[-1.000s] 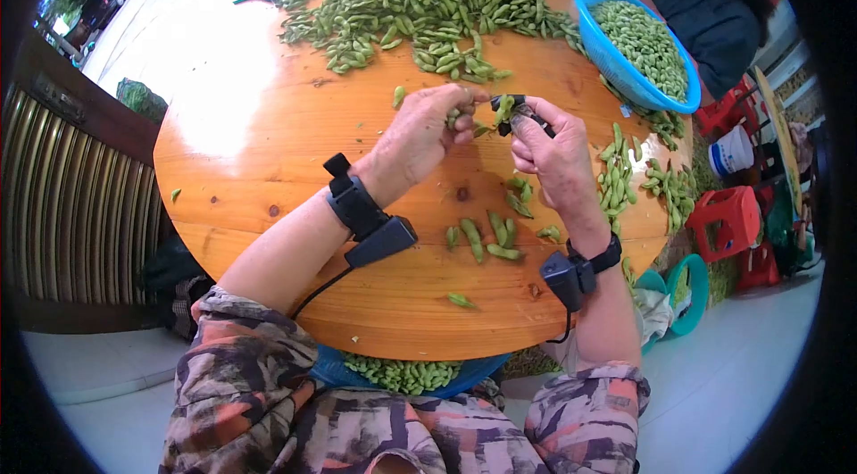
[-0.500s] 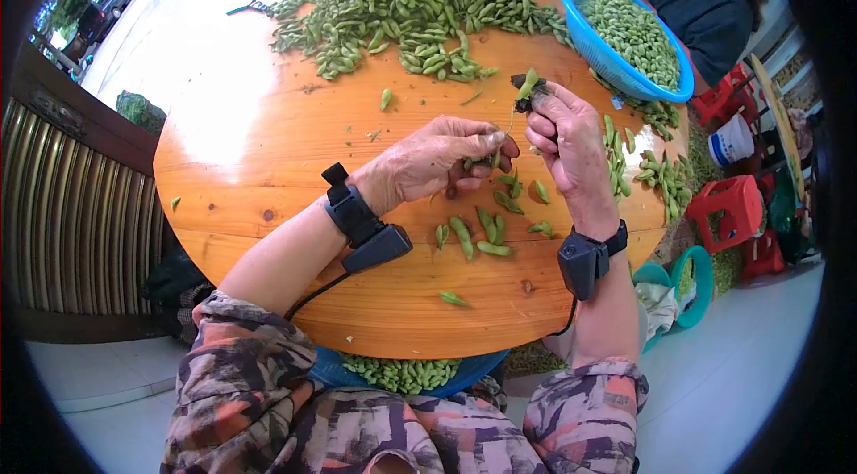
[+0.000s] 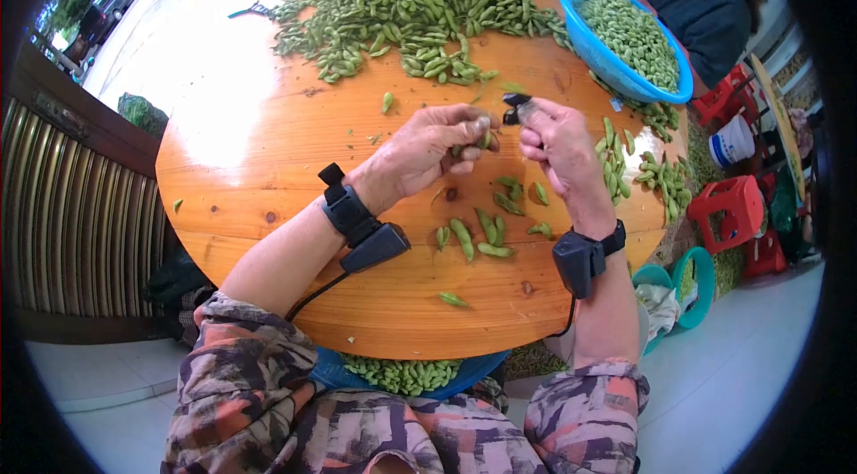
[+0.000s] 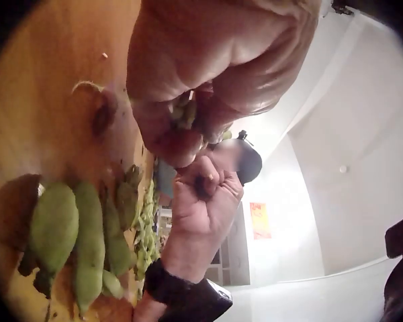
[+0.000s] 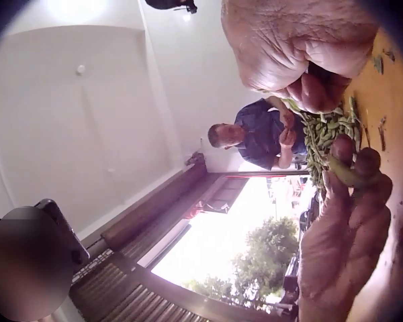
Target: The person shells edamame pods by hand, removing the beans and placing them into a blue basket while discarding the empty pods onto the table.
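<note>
In the head view my left hand (image 3: 433,148) is over the table's middle, its curled fingers and thumb gripping green soybean pods (image 3: 485,140). The right wrist view shows one curved pod (image 5: 349,176) across those fingers. Just to the right, my right hand (image 3: 562,144) is curled, with a small black two-part piece (image 3: 511,108) sticking out between thumb and forefinger. What that piece is, I cannot tell. A blurred green shape (image 3: 511,87) shows just above it. Several loose pods (image 3: 464,240) lie on the wooden table (image 3: 357,295) below the hands.
A large heap of pods (image 3: 420,1) covers the table's far side. At the back right is a blue basket (image 3: 625,81) full of pods, with a seated person (image 3: 696,19) behind it. A blue container (image 3: 335,369) of pods sits below the near edge. Red stools (image 3: 728,211) stand at right.
My hands were together at a pod, then drew apart with a thin strand between them. Now the left hand has risen slightly, and the pod at the black piece has come away.
</note>
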Demonstrator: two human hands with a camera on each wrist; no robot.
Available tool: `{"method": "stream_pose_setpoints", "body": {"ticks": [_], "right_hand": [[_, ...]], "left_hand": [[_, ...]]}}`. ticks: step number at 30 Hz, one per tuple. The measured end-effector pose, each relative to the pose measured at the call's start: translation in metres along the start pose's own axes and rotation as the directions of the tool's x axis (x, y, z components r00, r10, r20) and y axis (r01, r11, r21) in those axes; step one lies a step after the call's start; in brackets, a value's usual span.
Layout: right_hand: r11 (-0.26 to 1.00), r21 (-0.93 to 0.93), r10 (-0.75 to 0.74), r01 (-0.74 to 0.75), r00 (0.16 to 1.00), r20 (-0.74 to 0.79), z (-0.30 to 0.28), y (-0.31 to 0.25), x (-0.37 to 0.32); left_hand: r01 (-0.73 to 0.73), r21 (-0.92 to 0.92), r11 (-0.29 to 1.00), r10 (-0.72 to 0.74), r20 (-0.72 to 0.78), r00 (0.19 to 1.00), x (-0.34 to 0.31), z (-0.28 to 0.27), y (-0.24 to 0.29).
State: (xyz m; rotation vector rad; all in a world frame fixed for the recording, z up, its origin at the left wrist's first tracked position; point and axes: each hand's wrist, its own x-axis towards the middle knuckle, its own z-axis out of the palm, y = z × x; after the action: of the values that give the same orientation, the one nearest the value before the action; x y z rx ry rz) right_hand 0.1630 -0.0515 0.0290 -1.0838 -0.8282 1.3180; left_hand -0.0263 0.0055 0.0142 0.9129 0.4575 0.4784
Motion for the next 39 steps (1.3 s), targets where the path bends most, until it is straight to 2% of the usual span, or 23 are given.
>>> {"method": "stream_pose_setpoints", "body": {"ticks": [1,2,4,9,11,16,18,21,23,25,27,31,39], "right_hand": [[1.000,0.000,0.000,0.000,1.000,0.002,0.001,0.000,-0.001],[0.996,-0.071,0.056,-0.053,0.998,0.039,0.004,0.000,-0.002],[0.984,-0.147,0.117,-0.105,0.990,0.076,0.008,-0.001,-0.005],[0.974,-0.225,-0.028,0.038,0.998,0.051,0.022,0.003,-0.009],[0.973,-0.231,-0.018,0.023,1.000,0.025,0.022,0.006,-0.006],[0.985,-0.170,-0.023,0.023,1.000,0.004,0.016,0.013,-0.002],[0.998,-0.057,0.010,-0.008,0.999,0.035,0.015,0.013,-0.002],[0.998,-0.018,0.062,-0.061,0.993,0.096,0.016,0.009,-0.005],[0.996,-0.016,0.086,-0.085,0.990,0.112,0.019,0.005,-0.007],[0.994,-0.014,0.110,-0.109,0.986,0.126,0.018,0.005,-0.007],[0.989,-0.001,0.144,-0.146,0.975,0.171,0.016,0.004,-0.006],[0.989,-0.016,0.145,-0.144,0.978,0.151,0.017,0.007,-0.006],[0.993,0.018,0.109,-0.115,0.976,0.186,0.016,0.010,-0.005]], "left_hand": [[-0.043,-0.038,0.998,0.040,-0.090,0.995,0.002,-0.003,0.000],[-0.045,-0.039,0.998,0.042,-0.092,0.995,0.003,-0.006,-0.001],[-0.103,-0.098,0.990,0.077,-0.238,0.968,0.003,-0.006,0.001],[-0.106,-0.139,0.985,0.079,-0.187,0.979,0.000,-0.002,0.001],[-0.077,-0.125,0.989,0.056,-0.164,0.985,0.000,0.001,-0.003],[-0.135,-0.034,0.990,0.128,-0.160,0.979,0.003,0.002,-0.008],[-0.135,-0.012,0.991,0.130,-0.188,0.973,0.003,0.000,-0.007],[-0.138,0.042,0.990,0.144,-0.244,0.959,0.002,-0.004,-0.003],[-0.139,0.071,0.988,0.153,-0.271,0.950,0.001,-0.006,-0.001],[-0.119,0.200,0.973,0.166,-0.238,0.957,0.001,-0.007,0.002],[-0.112,0.243,0.964,0.174,-0.254,0.951,0.000,-0.004,0.003],[-0.136,0.340,0.930,0.238,-0.279,0.930,-0.001,0.001,0.003],[-0.172,0.302,0.938,0.282,-0.374,0.883,0.001,0.004,-0.005]]}}
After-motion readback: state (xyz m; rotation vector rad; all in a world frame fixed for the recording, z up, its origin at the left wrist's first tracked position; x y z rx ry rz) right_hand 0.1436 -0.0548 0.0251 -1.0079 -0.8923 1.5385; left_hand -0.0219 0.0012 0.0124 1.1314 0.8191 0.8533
